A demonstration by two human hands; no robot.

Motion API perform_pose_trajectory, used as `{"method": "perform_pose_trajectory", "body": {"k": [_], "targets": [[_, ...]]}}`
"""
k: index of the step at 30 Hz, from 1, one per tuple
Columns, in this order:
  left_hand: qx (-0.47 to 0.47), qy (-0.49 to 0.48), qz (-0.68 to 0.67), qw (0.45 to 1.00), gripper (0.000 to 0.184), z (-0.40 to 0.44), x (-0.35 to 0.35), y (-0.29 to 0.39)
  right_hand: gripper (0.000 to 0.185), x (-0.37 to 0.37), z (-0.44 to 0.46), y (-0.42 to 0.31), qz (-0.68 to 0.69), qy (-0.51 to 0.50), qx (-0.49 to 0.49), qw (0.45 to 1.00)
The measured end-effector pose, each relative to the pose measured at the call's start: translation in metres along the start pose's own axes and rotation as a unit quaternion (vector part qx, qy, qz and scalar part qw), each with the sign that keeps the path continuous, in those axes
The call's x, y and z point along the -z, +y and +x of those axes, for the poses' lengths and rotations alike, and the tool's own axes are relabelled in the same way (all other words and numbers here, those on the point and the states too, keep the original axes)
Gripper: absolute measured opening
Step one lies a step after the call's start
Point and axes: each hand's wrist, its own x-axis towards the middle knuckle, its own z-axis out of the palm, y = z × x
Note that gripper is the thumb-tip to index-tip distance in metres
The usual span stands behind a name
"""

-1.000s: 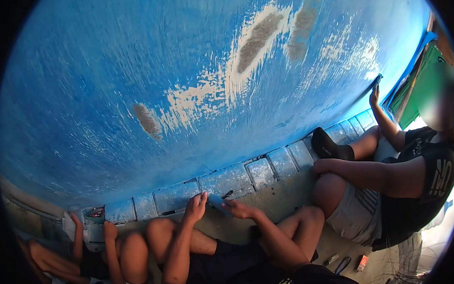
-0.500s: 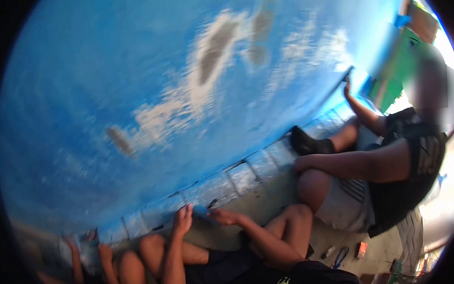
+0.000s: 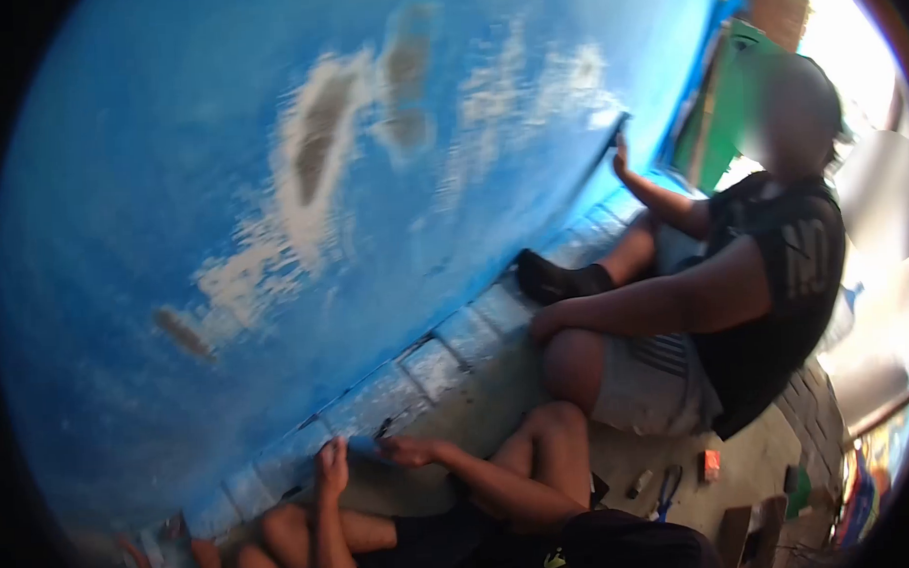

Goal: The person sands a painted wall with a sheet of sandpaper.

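Note:
Low in the view, my left hand [image 3: 332, 469] is raised with its fingers together, at the left end of a blue-grey flat piece [image 3: 365, 448]. My right hand [image 3: 410, 450] grips the other end of that piece. Motion blur hides the piece's detail and whether my left fingers close on it. Both hands are above my bent legs, in front of the pale blocks [image 3: 432, 370] along the foot of a blue wall [image 3: 170, 174]. White scraped areas and grey patches mark the wall.
On the right a co-worker in a black shirt [image 3: 776, 303] sits and holds a dark flat tool [image 3: 610, 140] to the wall. Another person's hands [image 3: 206, 558] are at the lower left. A red box [image 3: 710, 465] and a blue-handled item [image 3: 668, 492] lie on the floor.
The view has swung right, so the wall patches and the co-worker appear farther left. More of the floor at the right shows. My hands remain around the flat piece.

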Motion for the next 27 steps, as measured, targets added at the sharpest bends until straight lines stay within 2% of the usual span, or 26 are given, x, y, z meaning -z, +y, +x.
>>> {"method": "perform_pose_trajectory", "body": {"k": [1, 2, 3, 4, 5, 6, 7, 8, 9, 10, 12, 13, 17, 18, 20, 21, 25, 27], "targets": [[-0.063, 0.039, -0.093, 0.993, 0.034, 0.002, -0.012, 0.003, 0.048, -0.006, -0.001, 0.015, 0.003, -0.025, -0.033, 0.999], [0.017, -0.042, -0.082, 0.996, 0.033, 0.003, -0.011, -0.029, 0.048, 0.002, -0.007, 0.010, 0.003, -0.066, -0.054, 0.996], [0.004, -0.021, -0.086, 0.996, 0.031, 0.008, -0.017, -0.034, 0.049, 0.001, -0.009, 0.020, 0.030, -0.077, -0.066, 0.994], [0.007, -0.031, -0.008, 0.999, 0.031, 0.006, -0.016, -0.037, 0.047, 0.000, -0.012, 0.024, 0.099, -0.044, -0.080, 0.991], [0.028, -0.016, -0.048, 0.998, 0.033, 0.004, -0.026, -0.050, 0.046, 0.007, -0.015, 0.022, 0.141, -0.053, -0.058, 0.987], [0.058, -0.005, 0.015, 0.998, 0.037, 0.004, -0.019, -0.030, 0.041, 0.006, -0.015, 0.023, 0.039, -0.025, -0.090, 0.995], [-0.011, 0.058, 0.062, 0.996, 0.040, 0.003, -0.018, -0.023, 0.038, 0.009, -0.011, 0.024, 0.045, -0.017, -0.106, 0.993], [0.061, -0.038, -0.003, 0.997, 0.042, 0.003, -0.005, -0.008, 0.040, 0.014, -0.008, -0.013, 0.030, 0.016, -0.095, 0.995], [0.052, -0.032, -0.024, 0.998, 0.042, 0.000, 0.000, -0.003, 0.043, 0.020, -0.003, -0.054, 0.014, 0.050, -0.085, 0.995], [0.083, -0.026, -0.027, 0.996, 0.041, 0.001, 0.004, -0.003, 0.045, 0.024, 0.008, -0.059, 0.033, 0.043, -0.159, 0.986], [0.119, -0.011, -0.037, 0.992, 0.039, -0.001, -0.005, -0.012, 0.048, 0.016, 0.000, -0.028, 0.011, 0.085, -0.212, 0.973], [0.035, 0.003, 0.029, 0.999, 0.036, -0.003, -0.010, -0.024, 0.048, 0.016, 0.005, -0.043, 0.006, 0.070, -0.207, 0.976], [-0.142, 0.058, 0.139, 0.978, 0.033, -0.003, -0.030, -0.054, 0.053, 0.026, 0.004, -0.087, 0.115, 0.060, -0.249, 0.960], [-0.142, 0.060, 0.137, 0.978, 0.033, -0.001, -0.034, -0.059, 0.054, 0.028, 0.003, -0.087, 0.145, 0.073, -0.264, 0.951], [-0.219, 0.067, 0.211, 0.950, 0.040, 0.000, -0.032, -0.055, 0.056, 0.023, -0.004, -0.059, 0.167, 0.106, -0.282, 0.939], [-0.233, 0.082, 0.206, 0.947, 0.040, 0.000, -0.032, -0.056, 0.057, 0.021, -0.002, -0.062, 0.193, 0.139, -0.299, 0.924], [-0.211, 0.066, 0.243, 0.944, 0.038, 0.003, -0.040, -0.060, 0.058, 0.026, -0.002, -0.072, 0.167, 0.113, -0.284, 0.937], [-0.184, 0.062, 0.196, 0.961, 0.035, 0.002, -0.036, -0.059, 0.058, 0.025, -0.003, -0.058, 0.141, 0.121, -0.266, 0.946]]}}
